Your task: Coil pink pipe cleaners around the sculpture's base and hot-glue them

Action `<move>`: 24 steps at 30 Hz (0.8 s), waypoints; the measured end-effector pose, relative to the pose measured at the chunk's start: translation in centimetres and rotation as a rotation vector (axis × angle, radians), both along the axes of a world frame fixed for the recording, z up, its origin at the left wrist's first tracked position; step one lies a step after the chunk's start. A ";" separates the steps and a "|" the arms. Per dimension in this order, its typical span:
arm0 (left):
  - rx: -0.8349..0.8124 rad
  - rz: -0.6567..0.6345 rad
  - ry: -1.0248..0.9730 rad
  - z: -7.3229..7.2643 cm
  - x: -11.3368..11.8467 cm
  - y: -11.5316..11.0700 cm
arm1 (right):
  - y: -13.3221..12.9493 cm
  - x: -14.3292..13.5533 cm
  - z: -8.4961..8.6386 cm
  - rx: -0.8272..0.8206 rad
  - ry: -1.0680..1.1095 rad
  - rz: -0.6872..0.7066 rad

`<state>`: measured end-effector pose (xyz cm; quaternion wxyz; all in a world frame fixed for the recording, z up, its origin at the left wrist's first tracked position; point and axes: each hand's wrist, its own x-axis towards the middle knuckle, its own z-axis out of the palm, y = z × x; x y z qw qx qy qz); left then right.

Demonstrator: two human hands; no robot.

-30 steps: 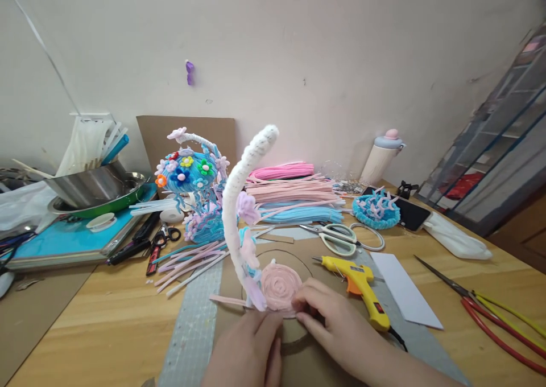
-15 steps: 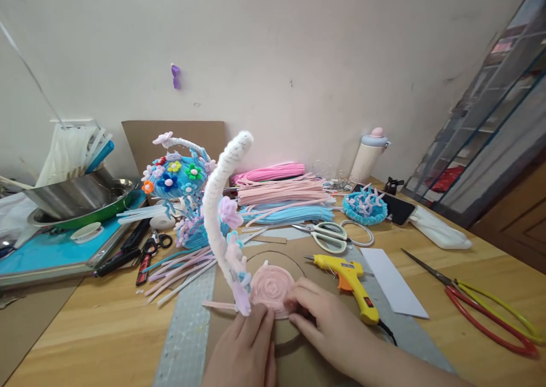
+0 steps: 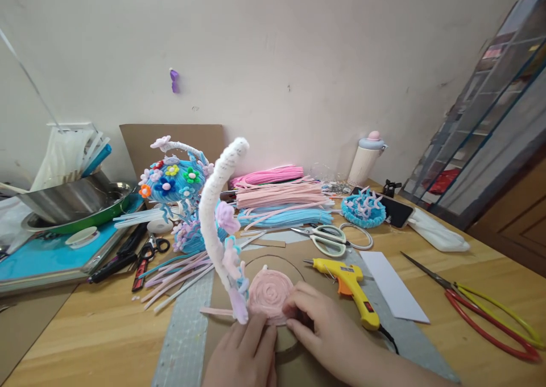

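Note:
A flat round coil of pink pipe cleaner (image 3: 270, 293) lies inside a circle drawn on a brown cardboard sheet (image 3: 294, 250). My right hand (image 3: 322, 321) pinches its right edge between thumb and bent fingers. At the near edge, the fingers of my left hand (image 3: 245, 350) press together against the coil; their tips are partly hidden. A pink pipe-cleaner strip (image 3: 215, 312) sticks out to the left. Just left of the coil rises a curved white fuzzy stem (image 3: 210, 216) with lilac flowers, hiding part of the cardboard.
A yellow glue gun (image 3: 347, 279) lies right of the coil, near white-handled scissors (image 3: 328, 239) and long red-and-yellow-handled scissors (image 3: 478, 307). Pipe-cleaner bundles (image 3: 279, 196) lie behind. At left stand a flowered blue ornament (image 3: 174, 182) and a metal bowl (image 3: 72, 196).
The view has shifted slightly. My left hand's fingers sit a little lower at the coil's near edge; my right hand keeps its pinch at the right edge.

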<state>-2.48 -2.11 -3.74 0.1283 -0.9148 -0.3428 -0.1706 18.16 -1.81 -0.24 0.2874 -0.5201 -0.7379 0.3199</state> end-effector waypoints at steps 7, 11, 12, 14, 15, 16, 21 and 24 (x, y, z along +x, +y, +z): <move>-0.001 0.007 0.013 0.0 -0.1 0.0 | 0.0 -0.4 0.1 0.008 -0.055 -0.023; 0.001 0.007 0.009 0.4 0.0 -0.1 | -0.1 -0.3 0.2 0.005 -0.060 -0.016; 0.000 0.010 0.011 0.4 0.0 -0.1 | -0.1 -0.3 0.2 0.003 -0.059 -0.014; -0.001 0.015 0.012 0.5 0.0 -0.1 | -0.1 -0.2 0.2 0.005 -0.055 -0.013; 0.002 0.014 0.011 0.5 -0.1 -0.1 | -0.1 -0.2 0.2 0.007 -0.052 -0.012; 0.007 0.010 0.010 0.5 -0.1 -0.1 | -0.1 -0.2 0.2 0.008 -0.050 -0.010; -0.002 -0.005 -0.033 0.9 0.0 -0.1 | -0.3 -0.2 0.1 0.020 -0.034 0.002; -0.040 -0.044 -0.144 2.2 0.0 -0.3 | -0.2 -0.1 0.2 0.015 -0.015 0.010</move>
